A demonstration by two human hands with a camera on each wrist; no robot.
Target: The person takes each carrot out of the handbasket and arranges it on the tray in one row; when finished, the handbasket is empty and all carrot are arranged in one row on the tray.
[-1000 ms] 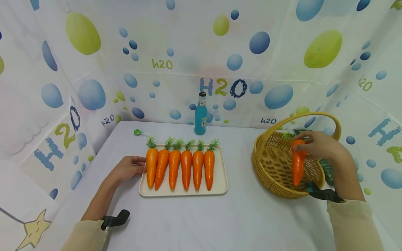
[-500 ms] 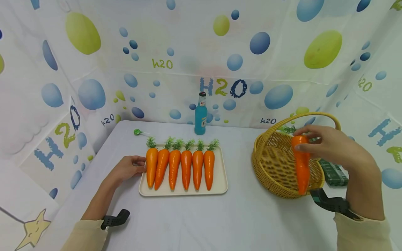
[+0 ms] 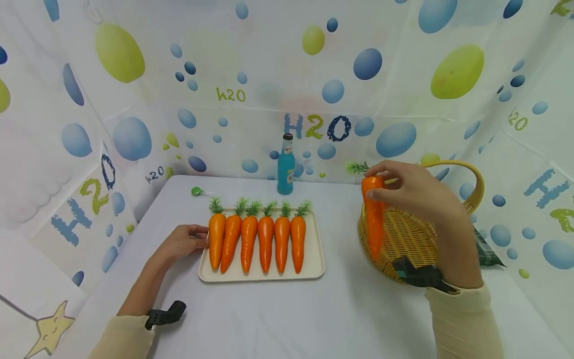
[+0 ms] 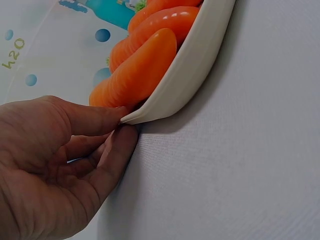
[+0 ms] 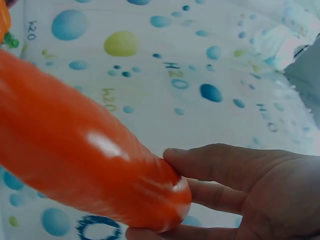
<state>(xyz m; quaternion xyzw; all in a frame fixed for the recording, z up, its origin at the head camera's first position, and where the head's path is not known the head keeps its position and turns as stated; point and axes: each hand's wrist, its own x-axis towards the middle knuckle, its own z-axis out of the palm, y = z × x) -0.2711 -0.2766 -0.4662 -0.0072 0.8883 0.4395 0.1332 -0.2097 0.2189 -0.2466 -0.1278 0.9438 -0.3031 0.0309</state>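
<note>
My right hand (image 3: 408, 192) pinches an orange carrot (image 3: 374, 217) near its leafy top, holding it tip-down above the left rim of the wicker basket (image 3: 410, 239). In the right wrist view the carrot (image 5: 90, 145) fills much of the picture, with thumb and fingers at its thick end. On the left, my left hand (image 3: 184, 242) holds the edge of a cream tray (image 3: 314, 249). The left wrist view shows thumb and fingers pinching the tray's rim (image 4: 175, 95). Several carrots lie side by side on the tray, green tops to the back, including the leftmost carrot (image 3: 216, 242).
A blue bottle (image 3: 285, 167) stands behind the tray. A green lollipop (image 3: 197, 191) lies at the back left. Beside the basket's right side is a dark green package (image 3: 486, 249), partly hidden by the right arm. A patterned curtain closes off the back and sides.
My right hand has lifted the carrot up from inside the basket and carried it left, to the basket's left rim. The left hand and tray have stayed in place.
</note>
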